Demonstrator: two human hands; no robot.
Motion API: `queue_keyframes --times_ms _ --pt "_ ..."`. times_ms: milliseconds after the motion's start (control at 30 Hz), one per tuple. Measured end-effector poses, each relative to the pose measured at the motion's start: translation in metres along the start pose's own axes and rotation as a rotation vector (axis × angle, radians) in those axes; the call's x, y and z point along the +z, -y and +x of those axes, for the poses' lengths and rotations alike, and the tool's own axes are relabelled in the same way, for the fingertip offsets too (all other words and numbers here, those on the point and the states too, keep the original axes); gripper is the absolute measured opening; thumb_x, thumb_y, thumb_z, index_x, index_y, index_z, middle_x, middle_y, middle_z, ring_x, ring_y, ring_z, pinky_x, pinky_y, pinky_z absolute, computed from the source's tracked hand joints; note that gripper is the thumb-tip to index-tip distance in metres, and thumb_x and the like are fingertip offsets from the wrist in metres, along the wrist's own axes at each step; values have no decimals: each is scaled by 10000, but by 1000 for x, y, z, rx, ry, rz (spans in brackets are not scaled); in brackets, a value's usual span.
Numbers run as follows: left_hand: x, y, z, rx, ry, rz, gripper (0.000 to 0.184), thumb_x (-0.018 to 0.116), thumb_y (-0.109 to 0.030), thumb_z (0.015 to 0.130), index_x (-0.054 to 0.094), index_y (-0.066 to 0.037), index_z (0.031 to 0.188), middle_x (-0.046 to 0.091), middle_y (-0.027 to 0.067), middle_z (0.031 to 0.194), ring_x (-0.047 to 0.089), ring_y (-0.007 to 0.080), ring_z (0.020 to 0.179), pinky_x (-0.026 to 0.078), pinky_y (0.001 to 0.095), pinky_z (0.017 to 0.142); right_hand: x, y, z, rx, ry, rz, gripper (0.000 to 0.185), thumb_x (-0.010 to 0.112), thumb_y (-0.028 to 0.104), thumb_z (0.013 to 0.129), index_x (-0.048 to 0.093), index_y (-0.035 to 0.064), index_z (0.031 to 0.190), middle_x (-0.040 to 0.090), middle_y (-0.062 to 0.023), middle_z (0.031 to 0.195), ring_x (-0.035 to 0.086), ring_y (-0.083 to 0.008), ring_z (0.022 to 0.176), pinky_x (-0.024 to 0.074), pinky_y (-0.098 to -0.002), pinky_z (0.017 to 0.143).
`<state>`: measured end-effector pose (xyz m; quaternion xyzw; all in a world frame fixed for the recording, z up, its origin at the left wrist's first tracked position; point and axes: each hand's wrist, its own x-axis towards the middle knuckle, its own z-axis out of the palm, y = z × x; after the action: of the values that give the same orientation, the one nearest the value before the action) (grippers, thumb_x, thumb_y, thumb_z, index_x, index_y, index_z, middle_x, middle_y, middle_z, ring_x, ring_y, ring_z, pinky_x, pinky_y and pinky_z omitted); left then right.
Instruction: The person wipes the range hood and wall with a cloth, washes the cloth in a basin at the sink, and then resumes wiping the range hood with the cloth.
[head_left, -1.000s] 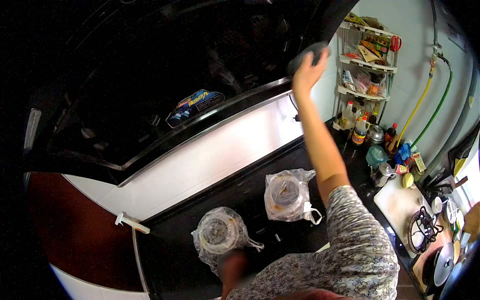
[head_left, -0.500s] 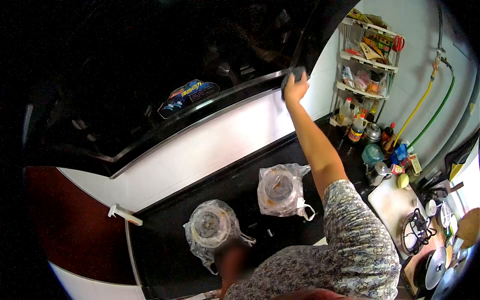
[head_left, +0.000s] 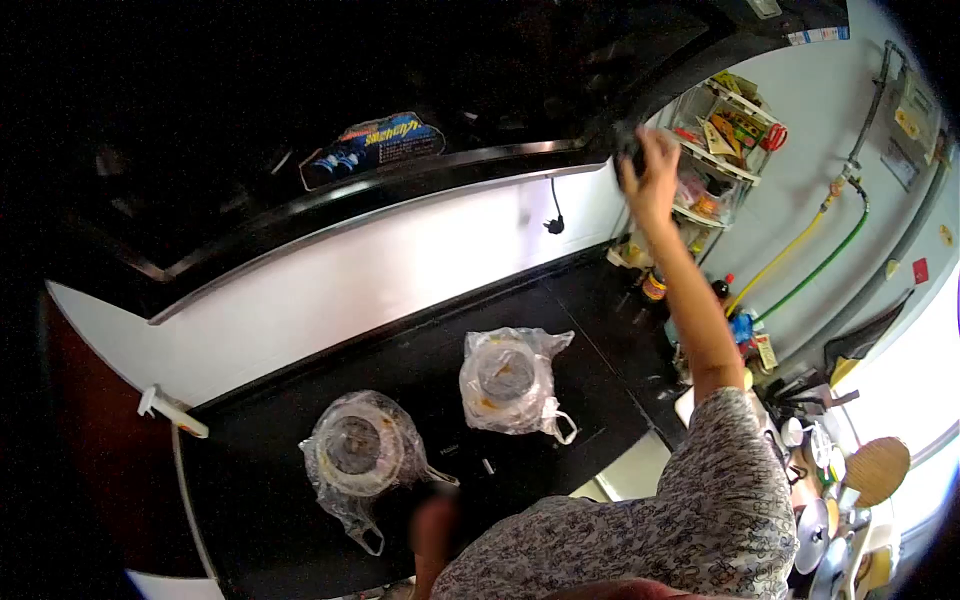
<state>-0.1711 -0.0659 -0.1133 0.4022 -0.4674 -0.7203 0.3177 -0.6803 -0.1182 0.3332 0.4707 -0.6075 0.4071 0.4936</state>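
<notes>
Hood [head_left: 480, 75], twelve o'clock; right hand [head_left: 654, 178], one o'clock, grasps dark object [head_left: 634, 158]: edge work, seemingly, needing steady reach. Left hand [head_left: 435, 525]: can't tell.

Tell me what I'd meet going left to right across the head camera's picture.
White spray bottle, left plastic-covered round item, right plastic-covered round item, raised right hand, red scissors, tan round board.
</notes>
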Motion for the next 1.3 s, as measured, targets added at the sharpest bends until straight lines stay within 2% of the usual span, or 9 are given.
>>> queue_keyframes --times_ms 200,333,567,700,833,967,1033,1167,1300 --pt "7 0 17 56 119 74 71 536 -136 786 565 -115 724 502 53 612 502 185 547 426 324 490 -37 -20 129 -353 -205 -453 515 642 100 684 492 174 1171 440 -89 1193 499 -292 995 492 -368 710" --pt "-1 -12 17 24 108 81 175 531 -181 844 555 -27 922 582 86 796 561 176 641 467 301 553 -32 -2 132 -404 -126 -741 353 579 227 776 536 128 1112 449 -83 1173 492 -304 987 456 -383 764" --pt "0 -49 17 -123 161 -30 236 522 -206 859 535 0 974 597 106 838 578 180 643 482 302 552 -9 -9 100 -187 458 -824 464 556 104 738 475 161 1191 277 -70 1318 523 -293 911 528 -416 664" --pt "-7 -41 21 -87 94 28 248 522 -211 861 532 4 983 599 109 844 583 183 651 489 304 557 62 -17 22 -233 869 -843 464 508 82 764 431 108 1220 295 -99 1319 564 -305 857 540 -407 634" --pt "-18 -67 12 -20 -15 -11 237 533 -217 859 544 -3 959 606 113 852 587 186 658 494 308 561 90 -3 -7 -64 808 -670 524 555 56 735 391 80 1232 298 -100 1322 554 -294 910 546 -393 666" --pt "-41 -56 -5 -3 58 -210 195 566 -195 843 559 -24 937 617 105 823 588 190 644 496 319 553 53 -14 15 -247 692 -671 558 560 45 695 447 189 1222 318 -77 1324 492 -261 1011 530 -364 696" --pt "-78 6 0 74 61 -10 186 569 -193 841 562 -32 935 619 102 819 591 190 643 494 311 542 28 -27 38 -311 541 -765 564 559 54 688 461 219 1218 325 -90 1319 467 -275 1030 509 -368 730" --pt "-54 -31 -7 -390 -73 -214 184 519 -193 868 561 -25 930 607 92 789 571 168 624 464 295 546 -30 -15 111 -395 255 -978 592 542 40 675 459 216 1234 384 -111 1238 463 -286 1004 430 -375 803" --pt "-27 -42 3 -388 -77 -247 201 531 -206 863 557 -19 933 612 103 810 576 164 617 463 296 537 -21 -23 118 -480 239 -982 422 546 78 678 529 117 1098 388 -127 1222 458 -291 967 404 -379 782"
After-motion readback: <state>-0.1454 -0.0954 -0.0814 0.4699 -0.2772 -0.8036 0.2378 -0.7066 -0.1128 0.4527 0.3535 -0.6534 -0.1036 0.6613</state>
